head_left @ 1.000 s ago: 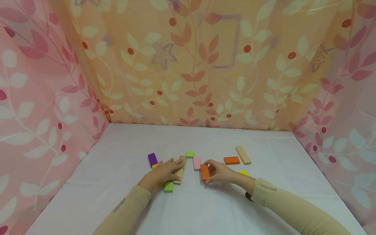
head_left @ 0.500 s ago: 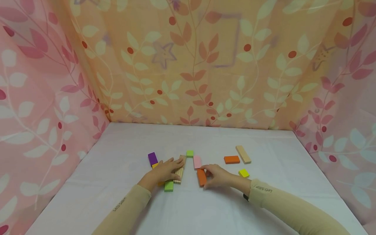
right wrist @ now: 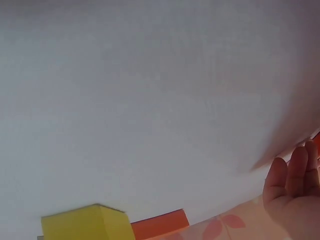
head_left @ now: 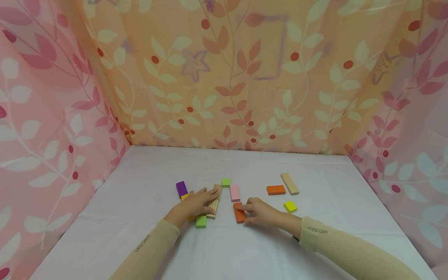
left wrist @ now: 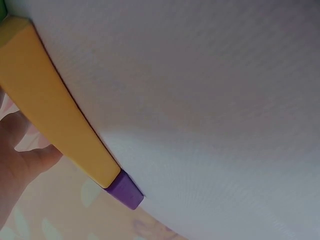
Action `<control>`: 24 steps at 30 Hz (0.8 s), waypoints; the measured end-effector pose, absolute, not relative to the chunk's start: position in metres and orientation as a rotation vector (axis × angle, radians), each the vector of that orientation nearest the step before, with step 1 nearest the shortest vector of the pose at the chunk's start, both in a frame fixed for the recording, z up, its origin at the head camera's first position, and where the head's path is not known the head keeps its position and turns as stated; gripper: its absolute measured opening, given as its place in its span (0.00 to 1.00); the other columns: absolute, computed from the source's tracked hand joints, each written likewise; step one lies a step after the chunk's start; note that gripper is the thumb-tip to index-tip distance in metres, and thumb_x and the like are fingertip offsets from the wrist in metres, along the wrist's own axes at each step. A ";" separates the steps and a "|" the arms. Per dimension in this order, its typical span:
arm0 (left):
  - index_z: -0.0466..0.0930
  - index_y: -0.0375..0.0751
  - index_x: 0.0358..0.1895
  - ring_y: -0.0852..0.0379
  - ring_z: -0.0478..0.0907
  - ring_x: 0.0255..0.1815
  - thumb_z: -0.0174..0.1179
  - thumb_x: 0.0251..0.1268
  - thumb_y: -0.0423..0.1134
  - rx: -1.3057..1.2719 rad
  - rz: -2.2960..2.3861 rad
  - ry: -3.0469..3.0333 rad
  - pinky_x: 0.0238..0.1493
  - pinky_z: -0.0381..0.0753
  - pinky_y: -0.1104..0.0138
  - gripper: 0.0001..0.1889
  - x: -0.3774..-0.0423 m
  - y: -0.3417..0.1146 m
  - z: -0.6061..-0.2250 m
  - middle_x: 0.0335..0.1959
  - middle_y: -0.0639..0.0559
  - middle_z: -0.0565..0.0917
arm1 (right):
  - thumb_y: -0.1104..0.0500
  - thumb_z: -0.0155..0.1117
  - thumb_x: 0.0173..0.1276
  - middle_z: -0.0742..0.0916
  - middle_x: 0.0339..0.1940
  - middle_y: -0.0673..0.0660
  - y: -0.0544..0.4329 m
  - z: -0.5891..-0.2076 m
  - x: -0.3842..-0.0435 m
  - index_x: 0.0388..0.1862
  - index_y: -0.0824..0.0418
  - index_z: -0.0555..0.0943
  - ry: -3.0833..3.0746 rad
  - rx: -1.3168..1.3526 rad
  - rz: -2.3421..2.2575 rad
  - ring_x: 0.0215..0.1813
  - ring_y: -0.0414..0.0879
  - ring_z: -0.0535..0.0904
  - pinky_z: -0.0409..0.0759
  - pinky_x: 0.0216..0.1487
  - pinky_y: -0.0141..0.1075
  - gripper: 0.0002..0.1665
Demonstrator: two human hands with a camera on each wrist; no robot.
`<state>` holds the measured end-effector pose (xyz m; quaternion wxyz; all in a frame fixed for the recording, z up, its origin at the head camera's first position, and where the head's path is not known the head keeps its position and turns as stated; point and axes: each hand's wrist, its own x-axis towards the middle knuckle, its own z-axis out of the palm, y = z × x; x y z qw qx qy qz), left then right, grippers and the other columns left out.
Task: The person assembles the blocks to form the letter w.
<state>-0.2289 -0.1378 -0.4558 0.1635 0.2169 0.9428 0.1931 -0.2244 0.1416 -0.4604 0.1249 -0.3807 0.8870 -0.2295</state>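
- Orange paint, probably over wood: the orange block (head_left: 240, 217) lies flat on the white cloth (head_left: 252, 252), below the centre of the frame, its far end just beside the pink block (head_left: 235, 192).
- I'd expect it to be light, stiff and hard to damage; the smooth paint may slide under a fingertip, and the cloth may let it skid.
- I'd take hold across the two long sides near the middle — pressing on top alone would likely shove it.
- The right hand (head_left: 261, 212) is at its right: one finger lies nearly straight on top, the thumb is near the lower right corner, and I read the two as apart, not wrapped round it.
- Half a second ago thumb and fingers framed the block's ends; a second ago it sat further right, alongside the pink one's lower corner.
- The left hand (head_left: 193, 205), left of centre, matches both earlier frames: thumb and fingers spread well apart over the wooden blocks (head_left: 212, 209).
- Near it I see a green block (head_left: 201, 222) below, a purple block (head_left: 181, 189) to the upper left, and an amber block (left wrist: 60, 105) large in the left wrist view.
- Further out, right of centre — the other orange block (head_left: 275, 190), a plain plank (head_left: 289, 183) and a yellow block (head_left: 290, 206), which the forearm partly covered a second ago.
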 end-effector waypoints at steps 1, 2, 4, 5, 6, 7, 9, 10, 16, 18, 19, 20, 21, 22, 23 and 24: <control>0.57 0.51 0.76 0.38 0.46 0.77 0.62 0.61 0.54 0.617 0.550 2.688 0.68 0.38 0.34 0.40 -0.229 -0.138 -0.456 0.78 0.54 0.54 | 0.52 0.74 0.59 0.75 0.35 0.48 0.142 -0.461 -0.224 0.62 0.62 0.79 2.593 -1.140 -0.658 0.37 0.41 0.66 0.68 0.37 0.31 0.33; 0.57 0.51 0.76 0.38 0.46 0.77 0.62 0.61 0.54 0.616 0.549 2.687 0.68 0.38 0.34 0.40 -0.229 -0.138 -0.455 0.78 0.54 0.54 | 0.53 0.73 0.59 0.76 0.35 0.48 0.142 -0.461 -0.224 0.61 0.63 0.79 2.596 -1.154 -0.659 0.37 0.41 0.67 0.68 0.37 0.31 0.32; 0.57 0.51 0.76 0.38 0.46 0.77 0.62 0.61 0.54 0.618 0.548 2.686 0.68 0.38 0.34 0.40 -0.229 -0.138 -0.455 0.78 0.54 0.54 | 0.54 0.73 0.60 0.76 0.35 0.48 0.141 -0.460 -0.224 0.61 0.64 0.79 2.600 -1.164 -0.662 0.37 0.40 0.66 0.68 0.36 0.31 0.31; 0.57 0.51 0.76 0.38 0.46 0.77 0.62 0.61 0.54 0.620 0.549 2.686 0.68 0.38 0.34 0.40 -0.229 -0.138 -0.455 0.78 0.53 0.54 | 0.54 0.72 0.61 0.76 0.34 0.49 0.140 -0.460 -0.224 0.61 0.64 0.79 2.602 -1.159 -0.660 0.36 0.40 0.66 0.67 0.36 0.31 0.30; 0.57 0.51 0.76 0.38 0.46 0.77 0.62 0.61 0.54 0.620 0.549 2.685 0.68 0.38 0.35 0.40 -0.228 -0.138 -0.455 0.78 0.53 0.54 | 0.55 0.72 0.61 0.75 0.34 0.49 0.139 -0.460 -0.224 0.61 0.64 0.79 2.605 -1.152 -0.654 0.36 0.41 0.66 0.67 0.35 0.30 0.30; 0.57 0.51 0.76 0.38 0.46 0.77 0.63 0.61 0.54 0.624 0.542 2.686 0.68 0.38 0.35 0.41 -0.228 -0.137 -0.454 0.78 0.53 0.54 | 0.55 0.72 0.61 0.75 0.33 0.49 0.139 -0.459 -0.224 0.61 0.64 0.79 2.608 -1.146 -0.651 0.36 0.41 0.66 0.67 0.35 0.31 0.30; 0.58 0.49 0.75 0.38 0.46 0.77 0.63 0.61 0.53 0.633 0.538 2.688 0.68 0.39 0.34 0.40 -0.228 -0.136 -0.453 0.77 0.52 0.55 | 0.54 0.71 0.62 0.74 0.32 0.49 0.138 -0.460 -0.225 0.61 0.63 0.79 2.615 -1.129 -0.636 0.35 0.41 0.66 0.66 0.34 0.31 0.29; 0.59 0.49 0.75 0.38 0.46 0.77 0.63 0.60 0.53 0.636 0.531 2.690 0.68 0.39 0.35 0.40 -0.228 -0.135 -0.453 0.77 0.51 0.55 | 0.54 0.71 0.62 0.74 0.32 0.49 0.137 -0.460 -0.226 0.61 0.63 0.79 2.618 -1.121 -0.630 0.35 0.41 0.66 0.65 0.34 0.31 0.29; 0.63 0.47 0.74 0.38 0.47 0.76 0.65 0.59 0.52 0.642 0.476 2.717 0.69 0.41 0.35 0.39 -0.227 -0.130 -0.450 0.76 0.49 0.58 | 0.55 0.71 0.63 0.72 0.29 0.49 0.137 -0.461 -0.228 0.62 0.62 0.79 2.617 -1.106 -0.642 0.34 0.41 0.65 0.64 0.33 0.32 0.29; 0.64 0.46 0.73 0.38 0.47 0.76 0.65 0.59 0.52 0.644 0.450 2.728 0.69 0.42 0.35 0.39 -0.228 -0.129 -0.450 0.76 0.49 0.59 | 0.55 0.71 0.63 0.72 0.29 0.48 0.137 -0.461 -0.228 0.62 0.63 0.79 2.614 -1.109 -0.654 0.34 0.41 0.65 0.64 0.33 0.32 0.29; 0.64 0.46 0.73 0.38 0.47 0.76 0.65 0.59 0.52 0.650 0.435 2.734 0.68 0.42 0.35 0.38 -0.228 -0.128 -0.450 0.76 0.48 0.59 | 0.55 0.71 0.63 0.72 0.29 0.48 0.137 -0.462 -0.229 0.62 0.63 0.79 2.612 -1.109 -0.658 0.34 0.41 0.65 0.64 0.33 0.32 0.29; 0.64 0.46 0.73 0.38 0.47 0.76 0.65 0.59 0.52 0.653 0.420 2.737 0.68 0.43 0.35 0.38 -0.229 -0.128 -0.450 0.76 0.48 0.59 | 0.55 0.71 0.63 0.72 0.29 0.48 0.137 -0.462 -0.229 0.62 0.63 0.79 2.612 -1.108 -0.660 0.34 0.41 0.65 0.64 0.33 0.32 0.29; 0.64 0.46 0.73 0.38 0.47 0.77 0.65 0.59 0.52 0.656 0.407 2.738 0.68 0.43 0.35 0.38 -0.229 -0.128 -0.450 0.76 0.48 0.59 | 0.55 0.71 0.63 0.72 0.29 0.48 0.137 -0.462 -0.229 0.62 0.63 0.78 2.612 -1.105 -0.662 0.33 0.41 0.65 0.64 0.33 0.32 0.29; 0.64 0.46 0.73 0.38 0.46 0.77 0.65 0.60 0.52 0.661 0.396 2.741 0.68 0.43 0.35 0.39 -0.229 -0.127 -0.450 0.76 0.48 0.59 | 0.55 0.71 0.63 0.72 0.29 0.48 0.137 -0.462 -0.229 0.62 0.63 0.78 2.612 -1.105 -0.664 0.33 0.41 0.65 0.64 0.33 0.32 0.30; 0.64 0.45 0.73 0.38 0.46 0.77 0.65 0.60 0.52 0.670 0.388 2.744 0.68 0.43 0.34 0.39 -0.230 -0.127 -0.450 0.76 0.47 0.59 | 0.55 0.71 0.63 0.72 0.29 0.48 0.136 -0.463 -0.230 0.63 0.63 0.78 2.610 -1.102 -0.668 0.33 0.41 0.65 0.64 0.33 0.32 0.30; 0.64 0.45 0.73 0.38 0.46 0.77 0.65 0.60 0.53 0.676 0.372 2.747 0.68 0.44 0.34 0.39 -0.230 -0.127 -0.451 0.76 0.47 0.58 | 0.55 0.71 0.63 0.72 0.29 0.48 0.136 -0.463 -0.230 0.63 0.63 0.78 2.609 -1.095 -0.668 0.33 0.41 0.65 0.63 0.32 0.32 0.30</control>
